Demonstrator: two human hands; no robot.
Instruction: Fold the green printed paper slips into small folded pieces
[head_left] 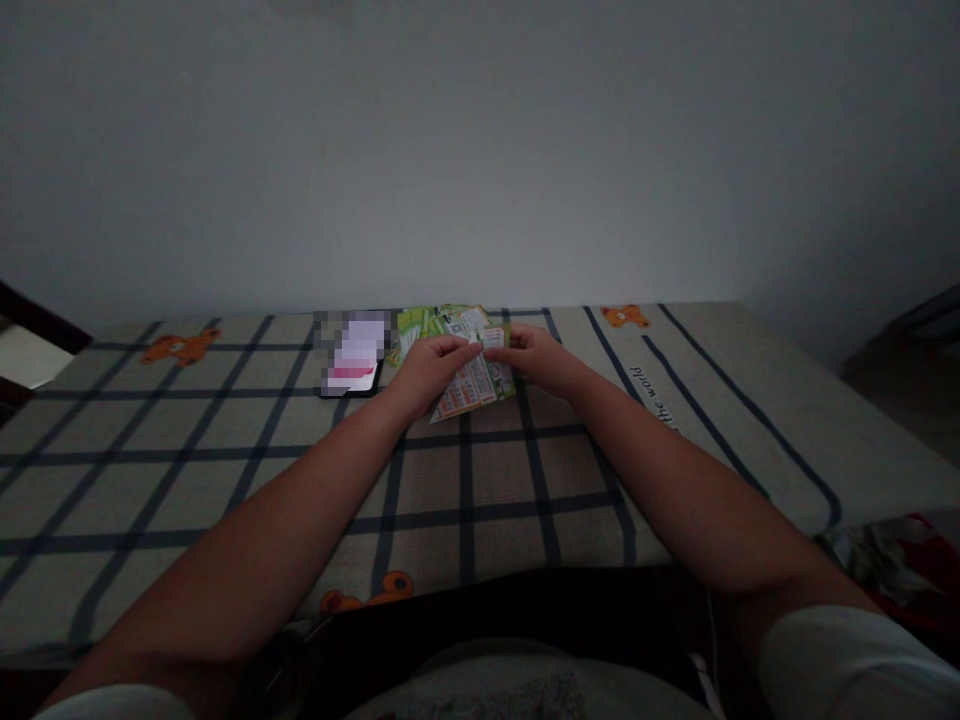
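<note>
Between both hands is a printed sheet of paper [469, 385], mostly green and white with small orange blocks, held tilted above the table. My left hand [435, 368] pinches its left side, thumb on top. From the right, my right hand [538, 358] pinches the opposite side, and the two thumb tips nearly meet over the print. Behind the sheet lies more green printed paper [421, 325]; whether it is joined to the held sheet, I cannot tell. A phone [356, 352] with its screen lit and blurred lies left of my left hand.
A checked tablecloth [495, 490] with orange bears and lettering covers the table. A grey wall [480, 160] rises at the table's far edge. Dark chair parts [26, 325] show at the left, and red and pale cloth [911, 560] lies below the right edge.
</note>
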